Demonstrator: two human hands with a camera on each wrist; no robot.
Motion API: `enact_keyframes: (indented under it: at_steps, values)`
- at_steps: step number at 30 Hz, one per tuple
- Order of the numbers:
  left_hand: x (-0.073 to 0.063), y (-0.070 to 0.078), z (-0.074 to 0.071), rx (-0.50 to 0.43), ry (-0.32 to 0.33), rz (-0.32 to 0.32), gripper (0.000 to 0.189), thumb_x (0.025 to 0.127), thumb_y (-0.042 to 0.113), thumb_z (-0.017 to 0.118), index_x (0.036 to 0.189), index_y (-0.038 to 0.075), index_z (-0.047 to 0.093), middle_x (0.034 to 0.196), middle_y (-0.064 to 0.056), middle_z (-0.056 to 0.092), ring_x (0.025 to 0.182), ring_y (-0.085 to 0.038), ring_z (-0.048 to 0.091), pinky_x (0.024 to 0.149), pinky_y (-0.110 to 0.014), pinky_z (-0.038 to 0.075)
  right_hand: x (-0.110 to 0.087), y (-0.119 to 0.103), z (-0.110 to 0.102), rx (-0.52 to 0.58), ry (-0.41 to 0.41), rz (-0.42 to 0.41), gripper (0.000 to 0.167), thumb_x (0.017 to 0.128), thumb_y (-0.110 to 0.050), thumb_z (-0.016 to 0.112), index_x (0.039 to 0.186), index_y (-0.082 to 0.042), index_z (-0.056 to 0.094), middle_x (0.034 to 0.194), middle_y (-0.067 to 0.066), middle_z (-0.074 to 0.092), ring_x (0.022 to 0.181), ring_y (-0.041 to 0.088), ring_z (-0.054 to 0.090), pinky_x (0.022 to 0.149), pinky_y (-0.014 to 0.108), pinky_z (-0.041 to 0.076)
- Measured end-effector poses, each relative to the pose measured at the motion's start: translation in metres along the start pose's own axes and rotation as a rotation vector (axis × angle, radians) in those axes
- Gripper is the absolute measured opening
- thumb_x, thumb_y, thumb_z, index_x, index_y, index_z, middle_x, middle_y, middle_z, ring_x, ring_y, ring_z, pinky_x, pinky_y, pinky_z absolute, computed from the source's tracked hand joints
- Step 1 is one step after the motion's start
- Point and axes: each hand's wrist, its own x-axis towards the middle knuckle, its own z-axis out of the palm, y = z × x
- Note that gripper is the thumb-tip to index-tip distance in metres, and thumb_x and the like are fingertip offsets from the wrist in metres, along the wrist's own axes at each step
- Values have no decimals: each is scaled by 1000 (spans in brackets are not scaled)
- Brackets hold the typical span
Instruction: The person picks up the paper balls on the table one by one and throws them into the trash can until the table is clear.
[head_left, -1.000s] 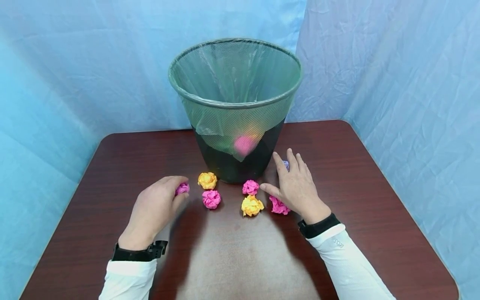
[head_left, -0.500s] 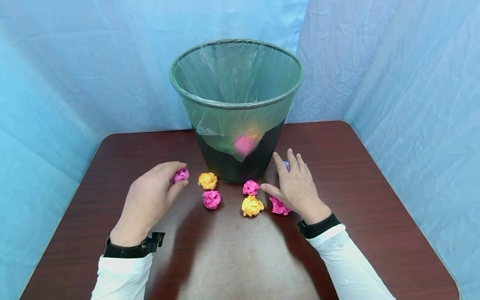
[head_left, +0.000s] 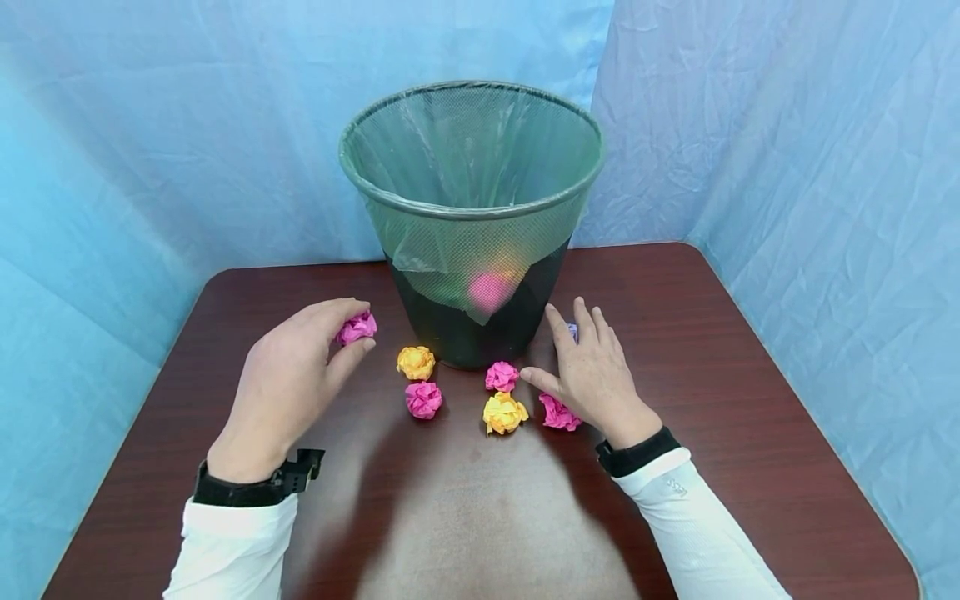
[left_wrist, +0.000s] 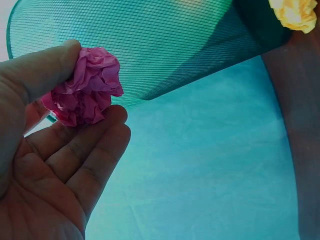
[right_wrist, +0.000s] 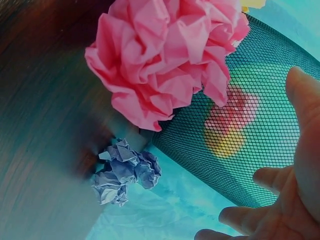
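Between thumb and fingers, my left hand [head_left: 285,375] pinches a crumpled magenta paper ball [left_wrist: 87,90], held up left of the mesh wastebasket [head_left: 420,237]. My right hand [head_left: 600,371] is spread with straight fingers at the basket's right side, holding nothing. Under it, a pink paper ball [right_wrist: 165,55] lies by the wrist, and a blue-violet paper ball [right_wrist: 125,170] shows beyond, mostly hidden by the fingers in the head view. Left of the right thumb sit a pink ball [head_left: 502,376] and a yellow ball [head_left: 505,413].
Another yellow ball [head_left: 416,362] and pink ball [head_left: 423,400] lie in front of the basket, on its left. A green bag lines the basket; pink and yellow paper [right_wrist: 230,120] shows through its mesh. Blue cloth [head_left: 225,125] hangs around the brown table [head_left: 720,400].
My left hand has risen with the magenta paper ball, moving slightly left and away from the tabletop. The right hand and the other balls have stayed in place.
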Motion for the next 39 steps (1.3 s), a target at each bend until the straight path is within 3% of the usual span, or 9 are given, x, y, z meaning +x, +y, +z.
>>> enact_keyframes:
  at_steps: [13, 21, 30, 39]
  values:
    - [16, 10, -12, -10, 106, 77, 46, 86, 12, 86, 130, 9, 71, 124, -9, 74, 117, -26, 69, 96, -49, 57, 2, 0, -5, 7, 22, -8, 102, 87, -62, 74, 165, -14, 29, 169, 29, 21, 155, 54, 20, 121, 68, 27]
    - [24, 16, -17, -17, 138, 85, 49, 85, 12, 87, 131, 9, 71, 125, -10, 74, 116, -27, 70, 97, -50, 58, 4, 0, -11, 13, 48, -26, 101, 88, -63, 74, 164, -13, 31, 168, 31, 23, 154, 56, 21, 122, 68, 26]
    - [32, 19, -23, -28, 219, 104, 46, 88, 13, 85, 131, 5, 70, 125, -11, 74, 117, -28, 69, 96, -48, 57, 7, 2, -18, 6, 74, -26, 101, 87, -61, 75, 164, -12, 32, 167, 31, 24, 152, 57, 23, 121, 69, 28]
    - [42, 24, -34, -55, 277, 80, 49, 88, 16, 85, 133, 6, 69, 126, -13, 73, 114, -29, 69, 93, -50, 58, 9, 4, -23, 4, 95, -31, 99, 88, -61, 75, 163, -12, 32, 166, 33, 25, 152, 58, 24, 120, 69, 28]
